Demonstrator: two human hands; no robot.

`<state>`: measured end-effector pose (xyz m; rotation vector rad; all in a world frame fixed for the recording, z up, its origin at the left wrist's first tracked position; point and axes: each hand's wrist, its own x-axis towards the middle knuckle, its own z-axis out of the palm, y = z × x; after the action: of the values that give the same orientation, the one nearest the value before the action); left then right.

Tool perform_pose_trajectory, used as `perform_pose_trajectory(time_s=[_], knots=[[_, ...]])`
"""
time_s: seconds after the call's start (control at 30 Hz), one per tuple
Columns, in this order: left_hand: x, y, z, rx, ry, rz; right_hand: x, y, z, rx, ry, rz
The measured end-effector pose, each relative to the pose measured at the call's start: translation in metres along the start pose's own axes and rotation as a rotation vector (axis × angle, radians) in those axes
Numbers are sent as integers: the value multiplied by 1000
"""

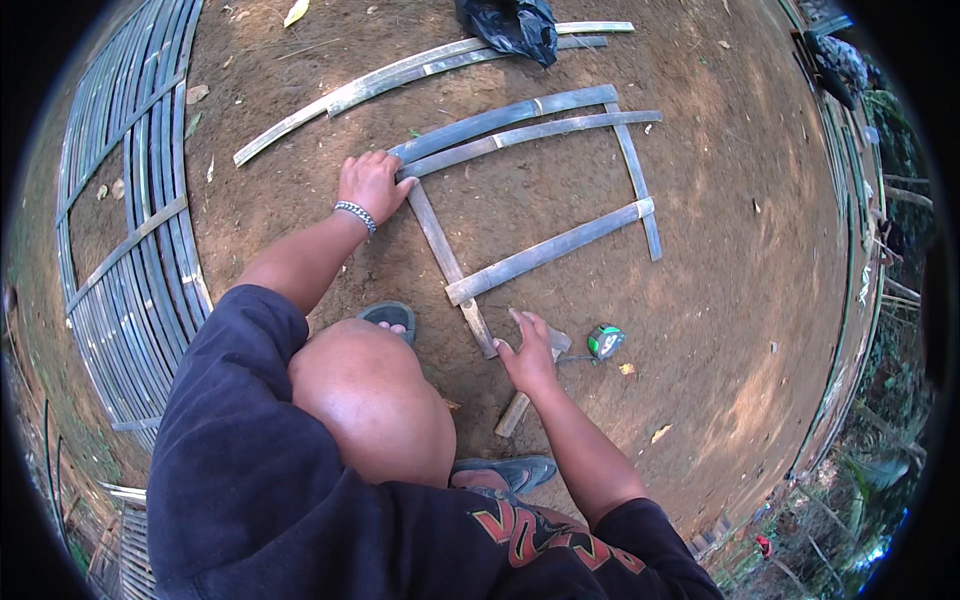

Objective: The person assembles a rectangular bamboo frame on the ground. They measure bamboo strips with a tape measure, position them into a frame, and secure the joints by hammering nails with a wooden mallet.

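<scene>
The left hand point(373, 184) lies flat, fingers spread, pressing down on the near-left corner of the bamboo frame point(530, 180), where two long split slats meet the left cross slat point(450, 265). The right hand point(530, 355) rests half open at the near end of that cross slat, fingers touching the slat tip and the hammer point(530, 390) lying on the ground beneath; whether it grips the handle cannot be told. The frame sits on bare packed earth point(720, 330), near its middle. For a sound joint, it seems best to keep the corner pinned by steady downward pressure and align the slat ends before fixing. The slats are grey-green, smooth-skinned, slightly curved strips with pale cut ends. A green tape measure point(605, 341) lies just beside the right hand; a finished slat panel point(130, 250) lies toward the left edge
</scene>
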<state>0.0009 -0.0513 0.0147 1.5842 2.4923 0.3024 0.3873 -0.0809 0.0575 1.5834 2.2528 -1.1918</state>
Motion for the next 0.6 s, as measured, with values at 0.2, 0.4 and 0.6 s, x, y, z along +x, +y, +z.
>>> perform_pose_trajectory(time_s=[0.2,0.4,0.6], knots=[[8,5,-2,51,-98,-16,4,-3,-1,4,5,-19],[8,-1,9,25,-1,-12,5,-8,2,-4,-30,3],[8,0,6,-10,4,-24,4,-9,1,-14,-54,10]])
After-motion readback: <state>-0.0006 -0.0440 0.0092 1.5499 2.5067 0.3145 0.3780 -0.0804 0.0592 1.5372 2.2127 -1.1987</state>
